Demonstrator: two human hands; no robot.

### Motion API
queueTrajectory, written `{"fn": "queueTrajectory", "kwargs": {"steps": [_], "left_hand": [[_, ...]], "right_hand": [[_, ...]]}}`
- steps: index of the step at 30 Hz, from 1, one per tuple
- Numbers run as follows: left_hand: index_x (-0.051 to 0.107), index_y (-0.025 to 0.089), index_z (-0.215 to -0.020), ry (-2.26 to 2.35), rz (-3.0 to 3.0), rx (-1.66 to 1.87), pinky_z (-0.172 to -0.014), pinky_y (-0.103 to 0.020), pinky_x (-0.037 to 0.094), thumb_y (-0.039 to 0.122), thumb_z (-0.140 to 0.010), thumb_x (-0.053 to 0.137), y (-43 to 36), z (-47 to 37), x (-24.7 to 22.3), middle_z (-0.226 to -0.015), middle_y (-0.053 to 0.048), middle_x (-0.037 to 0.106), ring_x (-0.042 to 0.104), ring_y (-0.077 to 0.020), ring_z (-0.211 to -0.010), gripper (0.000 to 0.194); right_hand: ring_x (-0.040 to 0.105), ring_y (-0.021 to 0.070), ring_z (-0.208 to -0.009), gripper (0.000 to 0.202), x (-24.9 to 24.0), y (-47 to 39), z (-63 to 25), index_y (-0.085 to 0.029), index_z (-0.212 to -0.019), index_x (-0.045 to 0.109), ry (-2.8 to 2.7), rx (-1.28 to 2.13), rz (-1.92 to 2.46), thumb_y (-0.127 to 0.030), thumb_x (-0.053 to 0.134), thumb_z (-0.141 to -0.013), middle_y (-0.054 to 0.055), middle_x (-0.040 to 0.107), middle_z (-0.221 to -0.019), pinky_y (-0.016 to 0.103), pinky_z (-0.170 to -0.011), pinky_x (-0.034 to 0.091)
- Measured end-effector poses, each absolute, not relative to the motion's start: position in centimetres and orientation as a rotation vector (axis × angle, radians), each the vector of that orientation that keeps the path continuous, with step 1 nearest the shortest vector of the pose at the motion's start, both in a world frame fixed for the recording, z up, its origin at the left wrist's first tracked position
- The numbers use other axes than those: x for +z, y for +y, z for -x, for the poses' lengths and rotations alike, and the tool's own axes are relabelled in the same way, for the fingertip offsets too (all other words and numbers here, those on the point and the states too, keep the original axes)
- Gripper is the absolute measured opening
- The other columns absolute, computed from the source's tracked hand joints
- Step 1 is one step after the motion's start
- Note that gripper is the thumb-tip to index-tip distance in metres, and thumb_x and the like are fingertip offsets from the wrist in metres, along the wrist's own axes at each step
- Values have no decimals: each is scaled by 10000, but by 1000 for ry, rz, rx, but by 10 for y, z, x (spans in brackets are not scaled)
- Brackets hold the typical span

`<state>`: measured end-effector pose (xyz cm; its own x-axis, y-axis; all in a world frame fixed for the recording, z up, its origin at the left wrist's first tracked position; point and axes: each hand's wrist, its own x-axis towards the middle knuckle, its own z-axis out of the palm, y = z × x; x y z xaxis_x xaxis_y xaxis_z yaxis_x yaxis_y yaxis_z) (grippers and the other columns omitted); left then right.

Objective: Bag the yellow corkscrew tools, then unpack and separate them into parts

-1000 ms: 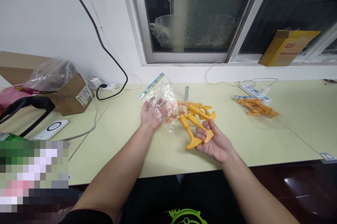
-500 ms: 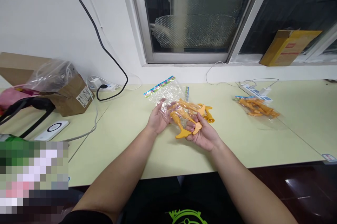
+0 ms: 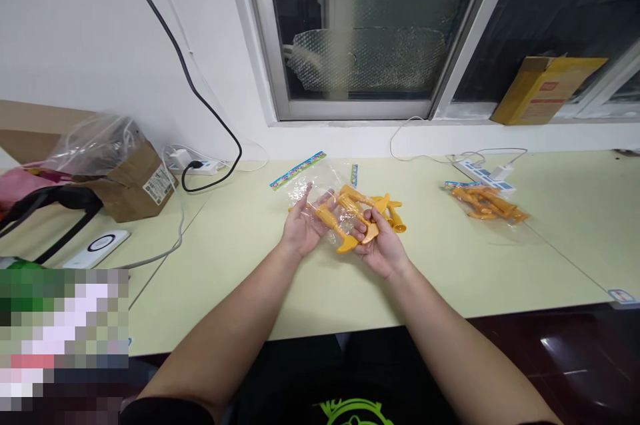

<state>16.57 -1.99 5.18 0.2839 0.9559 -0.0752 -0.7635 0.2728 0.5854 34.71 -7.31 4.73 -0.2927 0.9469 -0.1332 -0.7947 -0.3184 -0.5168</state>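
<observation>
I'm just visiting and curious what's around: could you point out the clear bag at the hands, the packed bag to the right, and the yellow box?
Clear bag (image 3: 324,180): head view, plastic below its coloured strip.
Packed bag (image 3: 489,204): head view, its filled middle.
Yellow box (image 3: 547,93): head view, its front face.

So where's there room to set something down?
Tabletop lies bare between the filled bag at right and the front edge, and between the grey cable and the left arm. It's crowded mid-table, around the clear bag and yellow pieces, and far left, by the cardboard box.
</observation>
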Motion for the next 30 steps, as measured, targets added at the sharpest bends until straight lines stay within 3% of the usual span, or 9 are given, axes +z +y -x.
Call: {"fn": "queueTrajectory", "kwargs": {"steps": [8,12,14,18,23,27,30], "left_hand": [[516,393,-1387,455,-492,1179,-895,-441,571,247,-921,643,-26,-174,47,-1206,-42,709,724,-249,-1006,504],[494,404,-1372,482,-489,1166,-818,-402,587,203,-872,714,-26,-175,42,-1174,-26,718,733,-212,-879,583],[507,375,-1356,509,-493,1168,-776,-373,593,196,-862,725,-26,-177,41,-1135,-30,727,730,-196,-822,569],[609,219,-1226,496,-560,1085,-677,-335,587,257,-892,702,-26,-180,40,-1026,-99,741,715,-202,-740,349],[662,147,-1138,512,-527,1065,-719,-355,597,271,-910,679,-29,-184,41,-1042,-135,744,727,-240,-850,260],[622,230,-1265,452,-478,1155,-932,-441,570,207,-877,693,-31,-185,44,-1169,-105,731,716,-273,-1043,394],[575,296,-1329,453,-435,1207,-986,-477,542,181,-871,686,-31,-184,45,-1214,-83,719,707,-276,-1090,485]], "right_hand": [[561,94,-534,213,56,-70,-337,-223,-1011,596,-517,1830,658,-422,632,-943,-17,641,-685,134,-378,284],[605,109,-562,266,58,-70,-329,-206,-1098,626,-595,1750,798,-420,628,-940,15,684,-723,134,-365,285],[606,115,-560,283,59,-68,-326,-210,-1120,624,-618,1718,850,-428,623,-941,14,678,-719,137,-354,287],[565,109,-519,231,58,-63,-323,-207,-1038,608,-613,1672,927,-419,618,-946,-5,628,-666,147,-338,302],[545,112,-489,120,54,-58,-328,-193,-991,611,-560,1778,944,-299,600,-936,-18,587,-611,158,-340,335],[621,127,-573,191,51,-57,-335,-170,-1057,639,-605,1890,850,-324,589,-956,24,686,-749,203,-442,497],[649,158,-597,232,51,-56,-336,-171,-1087,644,-645,1892,869,-348,609,-940,51,710,-771,244,-446,546]]}}
